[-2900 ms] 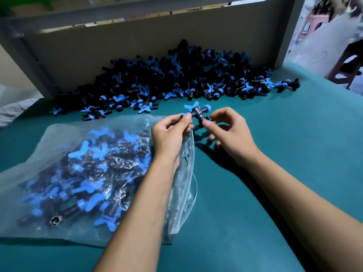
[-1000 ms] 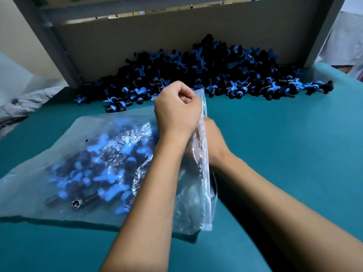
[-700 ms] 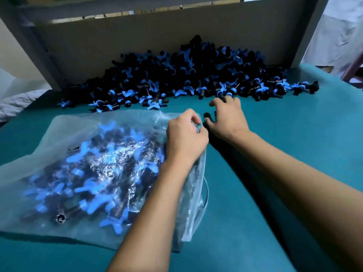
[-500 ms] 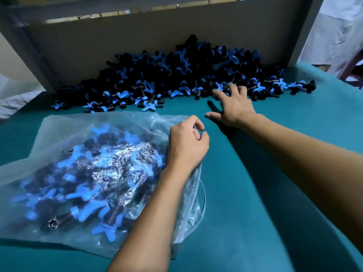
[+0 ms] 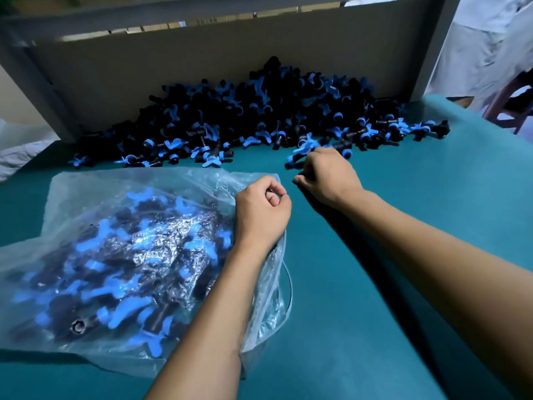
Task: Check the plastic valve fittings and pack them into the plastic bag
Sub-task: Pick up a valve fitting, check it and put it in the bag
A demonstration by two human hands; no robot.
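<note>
The valve fitting (image 5: pixel 301 153) now being taken lies at the front edge of the loose pile (image 5: pixel 259 116), on the teal counter (image 5: pixel 403 255) just ahead of the right hand (image 5: pixel 328 176). That hand's fingers (image 5: pixel 300 179) are curled down over the fitting; whether they have closed on it cannot be told, since the knuckles hide the contact.

Recommended practice: lift one fitting only, clear of its neighbours, so that interlocked handles do not drag extra parts along. Turn it so that both the black body and the blue handle can be checked, then carry it to the bag mouth.

The left hand (image 5: pixel 261 210) rests at the open right edge of the plastic bag (image 5: pixel 86 197), its fingers curled and pinching the film. Keep this edge raised so the mouth stays open for insertion.

Each fitting is a short black tubular body with a bright blue butterfly handle. The bag, clear and crinkled, lies flat at the left of the counter and holds many fittings already. The pile is banked against a grey board (image 5: pixel 173 67) at the rear.
</note>
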